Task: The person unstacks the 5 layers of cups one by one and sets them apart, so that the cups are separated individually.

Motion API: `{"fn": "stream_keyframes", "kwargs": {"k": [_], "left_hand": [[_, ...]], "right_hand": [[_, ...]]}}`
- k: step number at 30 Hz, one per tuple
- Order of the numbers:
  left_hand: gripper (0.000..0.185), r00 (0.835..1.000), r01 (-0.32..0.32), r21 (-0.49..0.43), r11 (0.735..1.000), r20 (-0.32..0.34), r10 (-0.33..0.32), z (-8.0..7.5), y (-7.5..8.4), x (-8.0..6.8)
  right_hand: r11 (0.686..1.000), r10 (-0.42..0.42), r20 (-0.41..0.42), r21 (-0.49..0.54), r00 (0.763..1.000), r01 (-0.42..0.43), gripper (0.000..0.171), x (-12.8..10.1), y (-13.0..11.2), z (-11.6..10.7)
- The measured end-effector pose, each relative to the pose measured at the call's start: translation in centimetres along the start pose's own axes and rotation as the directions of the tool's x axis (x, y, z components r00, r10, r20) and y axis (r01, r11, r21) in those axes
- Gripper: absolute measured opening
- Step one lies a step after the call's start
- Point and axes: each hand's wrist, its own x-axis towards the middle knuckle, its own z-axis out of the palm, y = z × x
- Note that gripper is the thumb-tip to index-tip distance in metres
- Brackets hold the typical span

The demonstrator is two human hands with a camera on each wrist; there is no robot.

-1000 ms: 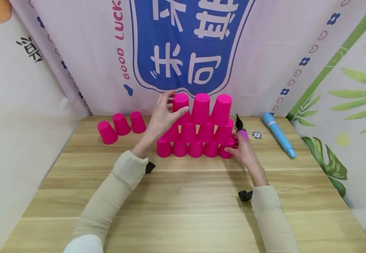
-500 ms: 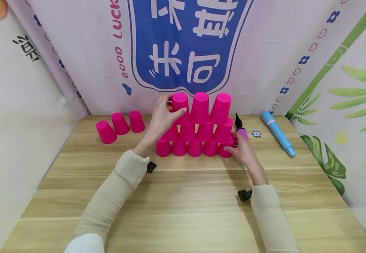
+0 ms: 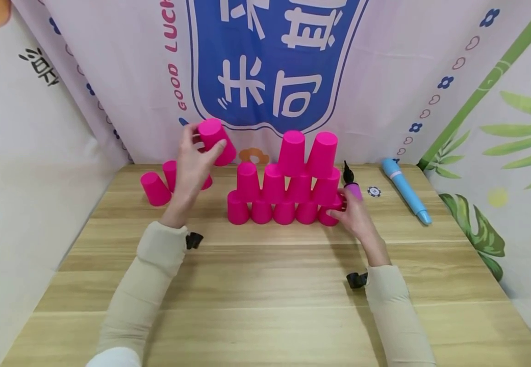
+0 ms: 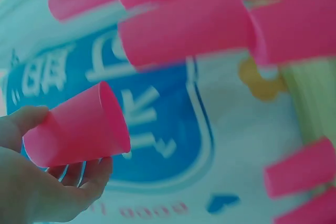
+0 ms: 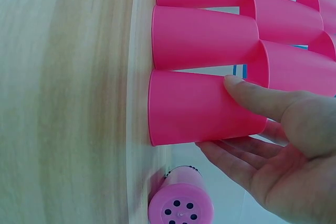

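Observation:
My left hand (image 3: 193, 165) grips a pink cup (image 3: 218, 143) upside down and tilted, in the air left of the stack. In the left wrist view the thumb and curled fingers go round this cup (image 4: 79, 129), its rim free. Upside-down pink cups form a stack with several in the bottom row (image 3: 261, 211), several in the middle row (image 3: 248, 182) and two on top (image 3: 293, 153). My right hand (image 3: 357, 214) holds the rightmost bottom cup (image 5: 194, 108) between thumb and fingers, its rim on the table.
Three more pink cups (image 3: 156, 188) stand at the table's back left, partly behind my left hand. A purple cylinder with a black nozzle (image 3: 349, 174), a round chip (image 3: 374, 191) and a blue pen-shaped object (image 3: 406, 191) lie right of the stack. A printed curtain (image 3: 375, 92) hangs behind.
My left hand has lifted the left cup off the top row and carried it leftward, tilting it. Two cups now stand on top. My right hand stays at the bottom-right cup.

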Motion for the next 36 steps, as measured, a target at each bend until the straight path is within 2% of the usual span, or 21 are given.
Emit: {"fn": "stream_keyframes", "kwargs": {"k": [3, 8, 16, 20, 23, 27, 36], "left_hand": [[0.063, 0.997, 0.029, 0.017, 0.999, -0.07, -0.027, -1.7, -1.9, 0.4], [0.064, 0.987, 0.117, 0.07, 0.991, -0.115, -0.109, -3.4, -5.1, 0.2], [0.063, 0.974, 0.211, 0.149, 0.966, -0.121, -0.194, -3.9, -9.7, 0.4], [0.061, 0.976, 0.202, 0.19, 0.961, -0.123, -0.181, -4.0, -11.7, 0.5], [0.061, 0.976, 0.205, 0.203, 0.958, -0.11, -0.186, -3.9, -12.8, 0.5], [0.062, 0.969, 0.243, 0.217, 0.945, -0.09, -0.229, -4.0, -13.7, 0.4], [0.064, 0.963, 0.268, 0.266, 0.926, -0.103, -0.249, -4.0, -15.7, 0.5]], "right_hand": [[1.0, -0.001, 0.003, 0.001, 1.0, 0.001, 0.058, 0.0, 0.0, 0.0], [1.0, 0.009, 0.006, 0.002, 1.0, -0.009, 0.059, 0.0, -0.1, -0.1], [1.0, 0.015, -0.001, -0.001, 1.0, -0.015, 0.059, -0.1, -0.2, -0.2], [1.0, 0.011, -0.004, -0.006, 1.0, -0.011, 0.059, 0.0, -0.1, -0.2], [1.0, 0.012, -0.005, -0.005, 1.0, -0.012, 0.059, 0.1, 0.0, -0.3], [1.0, 0.012, -0.005, -0.002, 1.0, -0.012, 0.06, 0.2, 0.1, -0.3], [1.0, 0.006, -0.001, 0.002, 1.0, -0.006, 0.06, -0.1, 0.1, -0.1]]}}
